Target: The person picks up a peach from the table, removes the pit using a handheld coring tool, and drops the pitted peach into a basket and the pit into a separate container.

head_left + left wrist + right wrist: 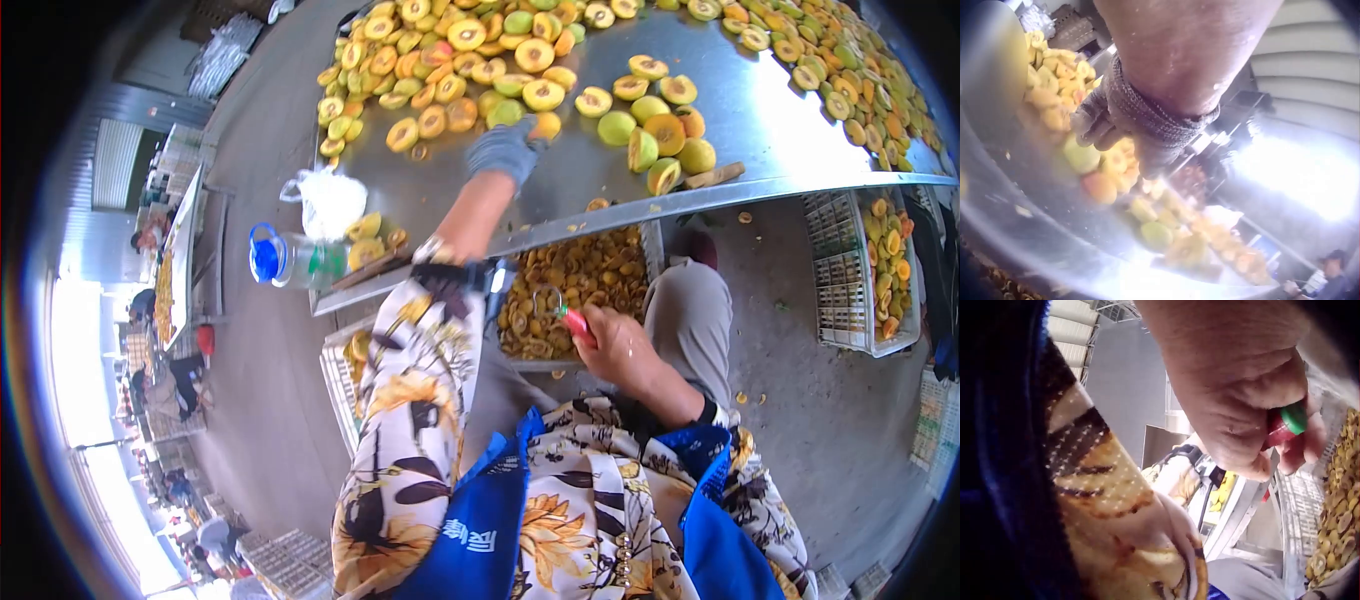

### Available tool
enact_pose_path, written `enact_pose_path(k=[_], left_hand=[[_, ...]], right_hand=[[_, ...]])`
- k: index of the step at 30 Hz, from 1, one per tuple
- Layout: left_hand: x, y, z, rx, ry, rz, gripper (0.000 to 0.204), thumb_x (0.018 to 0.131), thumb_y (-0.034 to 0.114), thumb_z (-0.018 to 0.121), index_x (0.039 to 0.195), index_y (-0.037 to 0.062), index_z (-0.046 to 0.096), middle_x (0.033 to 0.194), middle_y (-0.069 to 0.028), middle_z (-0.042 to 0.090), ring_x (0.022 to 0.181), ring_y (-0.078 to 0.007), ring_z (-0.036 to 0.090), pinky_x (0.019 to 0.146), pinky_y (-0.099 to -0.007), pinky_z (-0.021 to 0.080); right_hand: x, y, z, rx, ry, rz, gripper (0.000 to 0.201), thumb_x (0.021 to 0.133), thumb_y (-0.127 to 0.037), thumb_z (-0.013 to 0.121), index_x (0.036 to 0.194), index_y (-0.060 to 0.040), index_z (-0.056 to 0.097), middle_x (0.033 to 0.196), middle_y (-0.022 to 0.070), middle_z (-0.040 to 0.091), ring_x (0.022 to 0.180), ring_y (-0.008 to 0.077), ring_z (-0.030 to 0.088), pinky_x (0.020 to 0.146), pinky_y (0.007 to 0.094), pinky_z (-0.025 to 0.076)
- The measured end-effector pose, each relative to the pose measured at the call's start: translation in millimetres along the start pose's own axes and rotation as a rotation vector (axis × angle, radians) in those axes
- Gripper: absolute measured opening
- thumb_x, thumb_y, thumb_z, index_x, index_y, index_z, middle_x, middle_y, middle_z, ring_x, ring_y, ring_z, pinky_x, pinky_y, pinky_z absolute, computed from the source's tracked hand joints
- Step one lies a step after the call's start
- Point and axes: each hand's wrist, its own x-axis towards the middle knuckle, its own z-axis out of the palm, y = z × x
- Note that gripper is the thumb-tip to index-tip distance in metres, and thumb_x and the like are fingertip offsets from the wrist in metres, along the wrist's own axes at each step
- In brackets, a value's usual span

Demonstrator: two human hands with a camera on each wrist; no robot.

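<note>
My left hand (505,155), in a grey knit glove, reaches over the metal table (570,190) with its fingertips right at an orange stone-fruit piece (545,126). The left wrist view shows its fingers bent and apart from the thumb, close over a green fruit (1082,156). Several halved yellow-green fruits (535,55) are heaped just beyond, some showing brown centres. My bare right hand (625,350) grips the red handle of a tool (578,325) with a green collar and curved metal loop. That hand hangs over a crate of brownish fruit scraps (600,265) below the table edge.
A smaller fruit group (660,125) lies right of the left hand, beside a wooden piece (715,176). A plastic bottle (295,260) and white bag (330,200) are at the table's left. A fruit-filled crate (840,275) stands on the floor at right.
</note>
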Motion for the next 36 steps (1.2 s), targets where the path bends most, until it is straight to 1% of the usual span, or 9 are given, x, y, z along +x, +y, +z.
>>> enact_pose_path(k=[8, 12, 17, 19, 24, 28, 30, 31, 36], left_hand=[[79.4, 22.7, 59.6, -0.545, 0.132, -0.497, 0.052, 0.072, 0.037, 0.064, 0.116, 0.0145, 0.048, 0.107, -0.017, 0.056, 0.102, -0.0313, 0.053, 0.085, -0.0396, 0.043], [30.7, -16.9, 45.3, 0.003, 0.092, -0.041, 0.041, 0.075, 0.025, 0.061, 0.111, 0.0079, 0.048, 0.102, -0.0167, 0.057, 0.087, -0.0307, 0.06, 0.068, -0.0402, 0.05], [-65.1, -55.5, 31.6, -1.703, -0.365, -0.037, 0.037, 0.076, 0.027, 0.061, 0.107, 0.0082, 0.051, 0.092, -0.0111, 0.06, 0.067, -0.0208, 0.062, 0.039, -0.031, 0.047], [-89.9, -65.9, 45.3, -1.792, -0.563, -0.157, 0.033, 0.084, 0.02, 0.053, 0.112, 0.0049, 0.048, 0.101, -0.0128, 0.057, 0.089, -0.0222, 0.059, 0.072, -0.0298, 0.051], [-140.1, -33.7, 60.6, -1.381, -0.192, 0.195, 0.046, 0.088, 0.045, 0.042, 0.104, 0.0034, 0.053, 0.088, -0.0093, 0.061, 0.07, -0.0172, 0.061, 0.054, -0.0291, 0.053], [-160.8, -22.1, 73.8, -1.833, -0.287, -0.201, 0.046, 0.089, 0.045, 0.039, 0.102, 0.0032, 0.054, 0.085, -0.0087, 0.06, 0.069, -0.017, 0.06, 0.055, -0.0259, 0.051], [-160.4, -12.2, 85.1, -1.664, 0.27, 0.17, 0.047, 0.087, 0.046, 0.041, 0.1, 0.003, 0.054, 0.078, -0.0096, 0.06, 0.06, -0.019, 0.06, 0.048, -0.0279, 0.051], [-188.4, -9.5, 68.1, -1.993, -0.16, -0.051, 0.044, 0.086, 0.044, 0.043, 0.097, 0.0032, 0.055, 0.072, -0.0113, 0.059, 0.05, -0.0208, 0.057, 0.04, -0.0312, 0.049], [-186.6, -27.5, 88.4, -2.119, -0.219, -0.129, 0.041, 0.086, 0.042, 0.046, 0.091, 0.003, 0.056, 0.07, -0.0108, 0.059, 0.047, -0.0198, 0.056, 0.037, -0.0301, 0.047]], right_hand=[[-13.3, 17.8, -24.8, 0.031, -0.04, 0.05, 0.014, 0.075, -0.014, 0.057, 0.083, -0.0044, 0.05, 0.069, 0.0184, 0.057, 0.066, 0.0356, 0.057, 0.059, 0.0433, 0.045], [0.6, 8.6, -30.8, 0.149, 0.047, 0.118, 0.02, 0.075, -0.014, 0.058, 0.091, -0.0035, 0.051, 0.067, 0.022, 0.057, 0.065, 0.0378, 0.057, 0.057, 0.0446, 0.045], [25.8, -1.6, -39.6, 0.348, 0.27, 0.143, 0.043, 0.072, -0.02, 0.065, 0.109, -0.0062, 0.05, 0.076, 0.0203, 0.059, 0.073, 0.0357, 0.059, 0.064, 0.0369, 0.047], [36.9, -15.3, -45.7, 0.402, 0.228, 0.164, 0.047, 0.071, -0.024, 0.067, 0.111, -0.0045, 0.05, 0.083, 0.0178, 0.061, 0.078, 0.0292, 0.061, 0.07, 0.033, 0.046], [44.4, -21.9, -17.8, 0.543, 0.104, 0.036, 0.046, 0.072, -0.026, 0.069, 0.107, -0.0003, 0.052, 0.088, 0.0149, 0.061, 0.08, 0.022, 0.059, 0.074, 0.0309, 0.045], [37.3, -25.4, 8.1, 0.53, 0.257, 0.032, 0.038, 0.076, -0.021, 0.067, 0.104, -0.0008, 0.052, 0.076, 0.01, 0.06, 0.068, 0.0172, 0.058, 0.063, 0.0283, 0.047], [34.0, -29.5, 15.3, 1.069, 0.089, 0.345, 0.026, 0.08, -0.018, 0.063, 0.098, -0.0039, 0.051, 0.062, 0.0063, 0.054, 0.047, 0.0131, 0.05, 0.043, 0.0268, 0.041], [32.0, -36.2, 15.0, 1.281, 0.059, 0.498, 0.018, 0.083, -0.018, 0.06, 0.09, -0.0067, 0.048, 0.053, 0.0024, 0.046, 0.036, 0.0093, 0.038, 0.032, 0.0254, 0.03], [25.6, -48.4, 25.0, 1.236, -0.071, 0.607, 0.023, 0.081, -0.023, 0.061, 0.089, -0.0056, 0.048, 0.057, 0.0074, 0.051, 0.043, 0.0173, 0.048, 0.039, 0.0314, 0.04]])
